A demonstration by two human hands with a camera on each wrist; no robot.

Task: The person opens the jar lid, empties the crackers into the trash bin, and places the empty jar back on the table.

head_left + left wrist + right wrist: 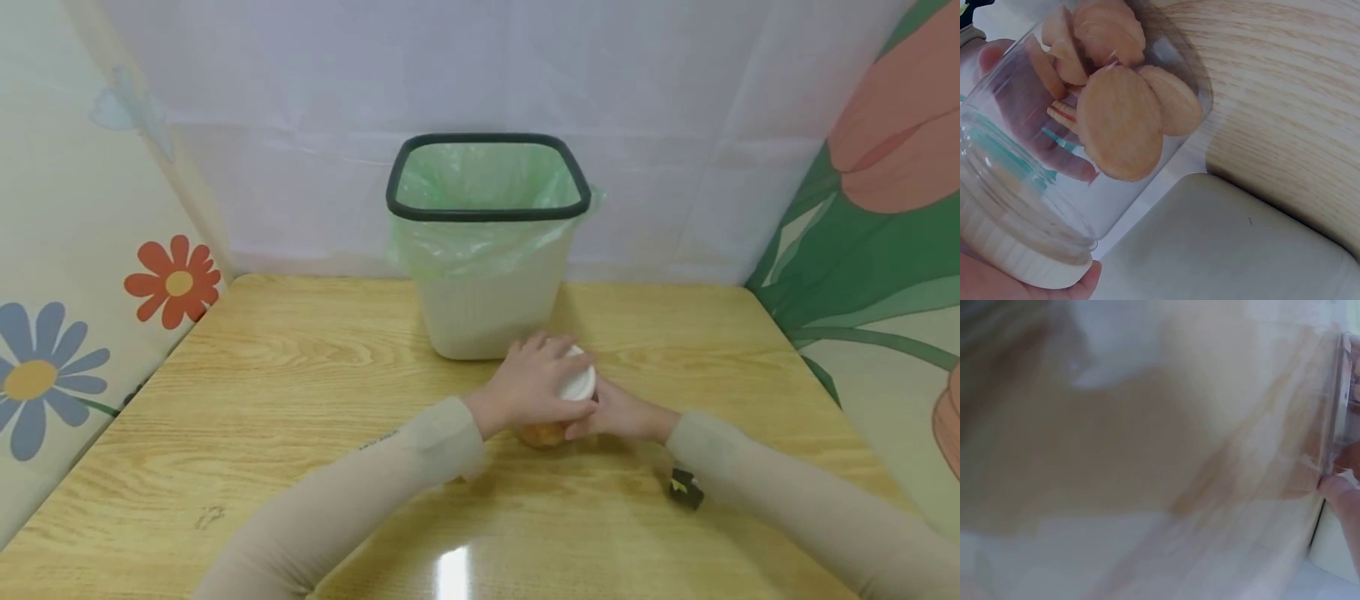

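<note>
A clear jar (542, 435) with a white ribbed lid (576, 379) is between my hands, tilted in the left wrist view. My left hand (536, 385) grips the lid from above, its fingers spread over the top and side. Around the jar's body my right hand (618, 408) holds on from the right; its fingers show through the clear wall in the left wrist view. Several flat, oval, tan pieces like biscuits (1121, 125) lie inside. The right wrist view is mostly blurred, with a finger (1341, 500) at the jar's edge.
Behind the hands stands a pale waste bin (487, 312) with a black rim (487, 215) and a green liner bag (480, 250). The wooden table (315, 358) meets a white cloth at the back. A small black piece (686, 489) with a yellow mark is by the right sleeve.
</note>
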